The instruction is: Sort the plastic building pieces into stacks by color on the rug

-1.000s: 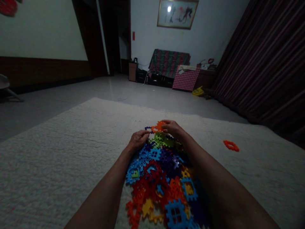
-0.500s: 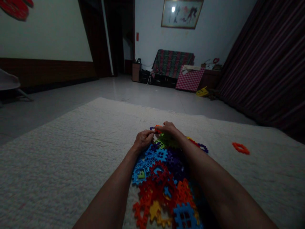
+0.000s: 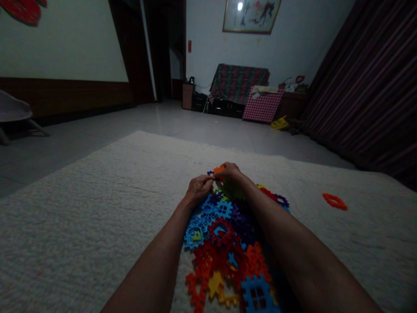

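Past the far end of a heap of interlocking plastic building pieces [image 3: 224,232], both hands are close together. My right hand [image 3: 232,170] is closed on an orange building piece [image 3: 219,170], its fingers curled round the near side. Beside it my left hand [image 3: 199,188] pinches at a small purple building piece [image 3: 210,173], which is mostly hidden by the fingers. The two pieces meet or overlap; whether they are joined I cannot tell. Under and in front of the wrists the heap shows green, blue, purple, red, orange and yellow pieces, several with window-like cutouts.
A pale quilted mat [image 3: 107,208] covers the floor around the heap. One orange ring-shaped piece [image 3: 335,201] lies apart on the right. Farther off are a cloth-draped piece of furniture [image 3: 239,82], a yellow object [image 3: 280,123], a dark curtain [image 3: 332,87] and a chair [image 3: 14,108] at left.
My right hand has turned and its fingers have closed in around the orange piece, which now shows more upright. My left hand stays close by. The whole view has shifted slightly.
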Tool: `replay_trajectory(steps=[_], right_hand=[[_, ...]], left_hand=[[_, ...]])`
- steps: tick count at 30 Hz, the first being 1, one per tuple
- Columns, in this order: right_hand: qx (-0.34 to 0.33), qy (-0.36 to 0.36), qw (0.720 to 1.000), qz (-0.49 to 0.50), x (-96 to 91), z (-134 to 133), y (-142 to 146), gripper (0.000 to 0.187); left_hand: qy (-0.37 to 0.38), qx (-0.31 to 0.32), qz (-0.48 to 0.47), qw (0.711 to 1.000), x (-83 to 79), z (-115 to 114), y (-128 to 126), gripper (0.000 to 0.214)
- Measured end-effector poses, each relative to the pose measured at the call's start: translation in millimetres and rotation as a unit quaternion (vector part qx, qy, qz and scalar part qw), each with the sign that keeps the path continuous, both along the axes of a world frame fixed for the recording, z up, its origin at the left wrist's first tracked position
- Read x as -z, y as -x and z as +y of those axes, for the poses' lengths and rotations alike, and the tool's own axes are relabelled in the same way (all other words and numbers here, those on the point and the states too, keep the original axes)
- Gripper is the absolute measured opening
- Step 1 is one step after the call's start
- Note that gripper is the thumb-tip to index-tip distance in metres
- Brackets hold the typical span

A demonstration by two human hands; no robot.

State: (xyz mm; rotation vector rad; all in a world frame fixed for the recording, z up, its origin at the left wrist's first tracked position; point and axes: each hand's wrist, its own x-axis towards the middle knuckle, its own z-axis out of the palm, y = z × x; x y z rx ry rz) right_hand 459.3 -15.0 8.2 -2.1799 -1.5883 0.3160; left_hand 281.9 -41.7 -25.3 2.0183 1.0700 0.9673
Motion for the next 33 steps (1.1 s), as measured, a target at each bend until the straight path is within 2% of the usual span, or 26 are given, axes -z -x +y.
replay_trajectory(steps=[4, 10, 13, 16, 18, 20, 23, 26, 28, 30, 33], right_hand=[[0.020, -0.023, 0.998, 0.055, -2.8, -0.3, 2.0, 0.034], [-0.006, -0.118, 0.979, 0.166, -8.8, 1.3, 8.5, 0.018], [-0.013, -0.159, 0.962, 0.224, -16.3, -11.9, -3.2, 0.024], [0.000, -0.202, 0.938, 0.282, -23.0, -48.5, -36.1, 0.041], [0.033, -0.247, 0.904, 0.347, -24.8, -87.5, -67.7, 0.053], [0.094, -0.264, 0.892, 0.355, -23.0, -134.6, -101.5, 0.057], [0.182, -0.255, 0.889, 0.334, -10.8, -204.4, -143.5, 0.056], [0.256, -0.211, 0.880, 0.340, 12.6, -252.3, -162.6, 0.060], [0.277, -0.209, 0.892, 0.290, 29.8, -268.1, -161.7, 0.064], [0.292, -0.247, 0.907, 0.174, 43.8, -274.9, -153.5, 0.069], [0.251, -0.278, 0.927, 0.006, 55.1, -278.0, -139.2, 0.070]], left_hand=[[0.000, -0.012, 0.011, 1.000, -1.6, 0.4, 0.4, 0.028], [-0.007, -0.010, -0.004, 1.000, 1.1, 0.4, 0.2, 0.029], [-0.003, -0.003, -0.008, 1.000, 3.4, 1.5, 0.1, 0.030], [-0.017, 0.001, 0.009, 1.000, -0.2, 2.1, 2.1, 0.029], [-0.066, 0.010, 0.024, 0.998, -6.1, -0.5, 3.1, 0.026], [-0.128, 0.033, 0.045, 0.990, -14.1, -8.7, 1.0, 0.025], [-0.182, 0.082, 0.099, 0.975, -28.1, -34.6, -11.8, 0.024], [-0.195, 0.132, 0.144, 0.961, -41.3, -69.1, -35.2, 0.024], [-0.197, 0.159, 0.163, 0.954, -46.9, -88.6, -53.8, 0.025], [-0.199, 0.163, 0.182, 0.949, -48.3, -101.3, -71.9, 0.027], [-0.209, 0.144, 0.222, 0.942, -43.1, -109.2, -94.4, 0.033]])
